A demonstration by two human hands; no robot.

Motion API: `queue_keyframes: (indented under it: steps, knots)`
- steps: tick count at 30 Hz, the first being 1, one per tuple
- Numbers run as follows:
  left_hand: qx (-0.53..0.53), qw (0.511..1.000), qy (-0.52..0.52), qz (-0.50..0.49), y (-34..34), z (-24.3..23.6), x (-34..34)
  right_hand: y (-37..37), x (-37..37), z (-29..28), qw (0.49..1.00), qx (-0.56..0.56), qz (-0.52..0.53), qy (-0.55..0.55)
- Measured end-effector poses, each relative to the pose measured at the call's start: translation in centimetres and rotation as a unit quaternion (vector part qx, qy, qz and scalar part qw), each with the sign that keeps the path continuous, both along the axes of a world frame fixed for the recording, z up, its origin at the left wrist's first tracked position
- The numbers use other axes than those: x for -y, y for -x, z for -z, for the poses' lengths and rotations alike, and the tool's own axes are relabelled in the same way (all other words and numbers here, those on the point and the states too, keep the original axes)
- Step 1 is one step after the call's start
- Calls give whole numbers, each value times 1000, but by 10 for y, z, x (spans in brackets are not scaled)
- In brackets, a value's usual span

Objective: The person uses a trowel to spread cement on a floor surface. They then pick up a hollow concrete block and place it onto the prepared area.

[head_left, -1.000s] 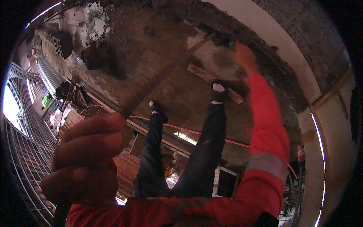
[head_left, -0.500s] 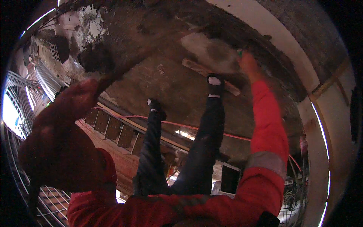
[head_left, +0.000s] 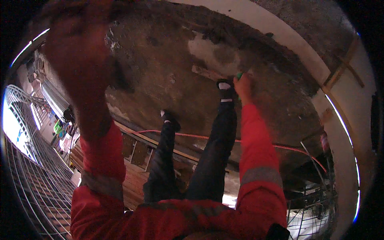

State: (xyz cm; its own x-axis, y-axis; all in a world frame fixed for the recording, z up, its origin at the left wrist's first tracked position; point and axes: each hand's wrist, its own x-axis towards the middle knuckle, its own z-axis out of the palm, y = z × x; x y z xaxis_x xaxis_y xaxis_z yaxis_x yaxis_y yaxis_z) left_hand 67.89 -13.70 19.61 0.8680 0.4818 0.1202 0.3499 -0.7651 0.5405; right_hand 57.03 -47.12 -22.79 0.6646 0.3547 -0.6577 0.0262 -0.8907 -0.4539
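My right hand (head_left: 243, 86) is closed round a small green object (head_left: 239, 75), perhaps a handle, of which only a bit shows. It is beside my right foot in a dark sandal (head_left: 225, 85), over the damp brown ground (head_left: 276, 96). A flat wooden board (head_left: 206, 73) lies on the ground just beyond that foot. Raised high at the upper left, my left hand (head_left: 82, 44) is large, dark and smeared by motion. Its fingers cannot be made out, nor whether it holds anything.
A red hose (head_left: 192, 136) crosses the ground behind my feet, near a ladder-like wooden frame (head_left: 136, 150). Wire mesh (head_left: 34, 188) curves along the left. A pale wall edge (head_left: 296, 44) runs up the right side, and thin bars (head_left: 308, 200) stand at the lower right.
My left hand has swung up and forward, and the long dark bar seen stretching from it across the ground is no longer visible. My right hand has moved left and nearer, beside my right foot.
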Motion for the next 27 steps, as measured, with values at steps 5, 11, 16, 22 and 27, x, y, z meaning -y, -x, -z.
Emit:
queue_keyframes:
  steps: [5,11,16,22,27]
  knots:
    - [129,948,290,25,-57,21,2,39,18,-65,999,-7,48,3]
    - [27,971,220,87,-104,-8,-26,70,16,-100,985,30,135,-103]
    - [-10,999,35,19,-14,-13,9,67,79,-109,985,49,162,-23]
    - [-98,988,109,40,17,-55,15,57,79,-167,990,103,100,-6]
    - [-73,974,168,135,62,-44,21,71,97,-173,985,21,168,3]
